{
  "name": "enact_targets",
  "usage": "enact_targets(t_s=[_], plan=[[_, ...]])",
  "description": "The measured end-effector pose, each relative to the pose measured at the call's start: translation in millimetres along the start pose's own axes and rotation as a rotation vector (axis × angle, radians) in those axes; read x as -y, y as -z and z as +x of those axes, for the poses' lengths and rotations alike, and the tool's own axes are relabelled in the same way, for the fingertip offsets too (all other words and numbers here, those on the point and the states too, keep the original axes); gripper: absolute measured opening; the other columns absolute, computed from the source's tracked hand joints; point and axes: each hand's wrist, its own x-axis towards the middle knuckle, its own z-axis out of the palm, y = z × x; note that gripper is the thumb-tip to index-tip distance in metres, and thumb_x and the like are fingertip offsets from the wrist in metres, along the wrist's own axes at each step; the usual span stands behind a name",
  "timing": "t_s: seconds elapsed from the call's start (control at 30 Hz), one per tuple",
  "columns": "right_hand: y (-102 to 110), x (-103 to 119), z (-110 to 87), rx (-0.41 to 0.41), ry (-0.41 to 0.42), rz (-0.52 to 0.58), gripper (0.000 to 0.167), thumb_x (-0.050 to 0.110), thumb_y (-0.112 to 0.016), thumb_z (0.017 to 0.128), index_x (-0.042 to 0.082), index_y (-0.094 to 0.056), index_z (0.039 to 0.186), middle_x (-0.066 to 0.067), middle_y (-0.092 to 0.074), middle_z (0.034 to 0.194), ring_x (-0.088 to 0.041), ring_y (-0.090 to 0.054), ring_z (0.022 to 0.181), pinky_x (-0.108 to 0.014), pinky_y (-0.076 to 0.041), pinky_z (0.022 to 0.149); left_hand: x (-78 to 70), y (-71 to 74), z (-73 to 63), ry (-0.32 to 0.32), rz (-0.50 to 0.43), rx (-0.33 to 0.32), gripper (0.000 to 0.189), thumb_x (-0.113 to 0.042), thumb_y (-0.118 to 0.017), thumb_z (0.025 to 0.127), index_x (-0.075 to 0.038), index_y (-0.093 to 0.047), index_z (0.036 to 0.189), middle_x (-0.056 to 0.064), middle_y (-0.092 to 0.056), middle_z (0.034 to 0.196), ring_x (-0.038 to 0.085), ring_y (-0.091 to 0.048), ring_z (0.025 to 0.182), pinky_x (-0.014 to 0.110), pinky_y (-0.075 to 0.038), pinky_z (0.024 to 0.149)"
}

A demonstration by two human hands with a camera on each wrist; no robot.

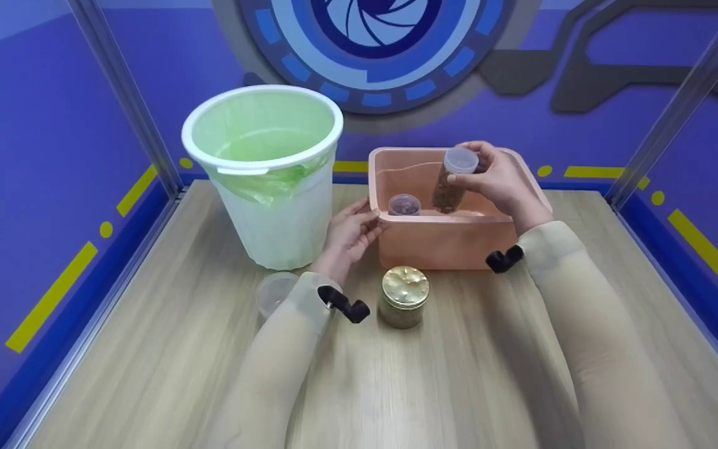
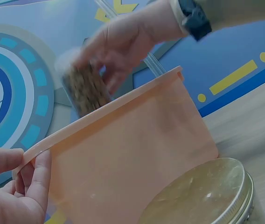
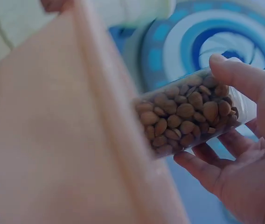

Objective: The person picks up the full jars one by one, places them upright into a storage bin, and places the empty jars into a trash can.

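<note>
My right hand (image 1: 501, 181) grips a clear plastic jar (image 1: 449, 187) near its whitish lid, tilted over the pink bin (image 1: 446, 243). In the right wrist view, brown almond-like nuts (image 3: 184, 112) fill that jar, and the bin's rim hides its lower end. With thumb and fingers, my left hand (image 1: 351, 232) pinches the bin's rim at its near left corner. Another clear jar (image 1: 404, 204) stands inside the bin at the left, its lower part behind the front wall. A gold-lidded jar (image 1: 404, 296) stands on the table in front of the bin.
A tall white bucket (image 1: 278, 218) with a green liner stands left of the bin. Partly behind my left forearm is a clear round container (image 1: 275, 293). Blue panels (image 1: 41, 156) with metal posts enclose the wooden table (image 1: 446, 386) at the back and sides.
</note>
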Motion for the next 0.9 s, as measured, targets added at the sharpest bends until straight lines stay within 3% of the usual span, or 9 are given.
enact_targets(t_s=[0.1,0.23,0.6,0.7,0.9], plan=[[-8.0,-14.5,8.3,0.027,-0.014,-0.039,0.064,0.012,-0.081,0.088,0.009,-0.049,0.144,-0.014,-0.059,0.138,-0.022,-0.057,0.124,-0.021,-0.053,0.091,0.6,0.0,0.8,0.001,-0.002,0.001,0.054,0.012,-0.055,0.097,0.001,-0.050,0.149,0.021,-0.056,0.148,0.019,-0.063,0.089,0.026,-0.065,0.074],[-16.7,-26.4,16.2,0.076,-0.043,-0.176,0.066,0.009,-0.081,0.087,0.004,-0.048,0.144,-0.023,-0.058,0.141,-0.028,-0.056,0.123,-0.028,-0.049,0.096,1.4,-0.1,1.4,0.001,-0.007,0.008,0.054,0.013,-0.055,0.097,0.002,-0.049,0.149,0.021,-0.055,0.149,0.019,-0.063,0.090,0.025,-0.065,0.074],[-34.9,-32.1,28.1,0.241,-0.015,-0.544,0.058,0.011,-0.078,0.087,-0.006,-0.053,0.137,-0.031,-0.058,0.140,-0.040,-0.057,0.121,-0.052,-0.051,0.105,0.8,0.9,0.3,-0.008,-0.006,0.008,0.052,0.013,-0.054,0.097,0.002,-0.051,0.148,0.021,-0.055,0.149,0.019,-0.063,0.088,0.026,-0.065,0.073],[-36.8,-33.4,29.6,0.275,-0.004,-0.582,0.053,0.010,-0.075,0.089,-0.007,-0.056,0.136,-0.030,-0.058,0.139,-0.042,-0.056,0.125,-0.054,-0.049,0.109,1.3,1.1,1.1,-0.010,-0.009,0.009,0.052,0.013,-0.055,0.097,0.002,-0.051,0.147,0.020,-0.055,0.149,0.018,-0.064,0.087,0.026,-0.065,0.072],[-38.8,-33.9,31.5,0.320,-0.064,-0.572,0.049,0.004,-0.067,0.093,-0.004,-0.054,0.140,-0.027,-0.057,0.143,-0.040,-0.053,0.132,-0.054,-0.045,0.116,1.7,1.0,1.6,-0.013,-0.004,0.009,0.052,0.013,-0.056,0.096,0.002,-0.052,0.147,0.019,-0.056,0.150,0.019,-0.065,0.090,0.026,-0.065,0.073]])
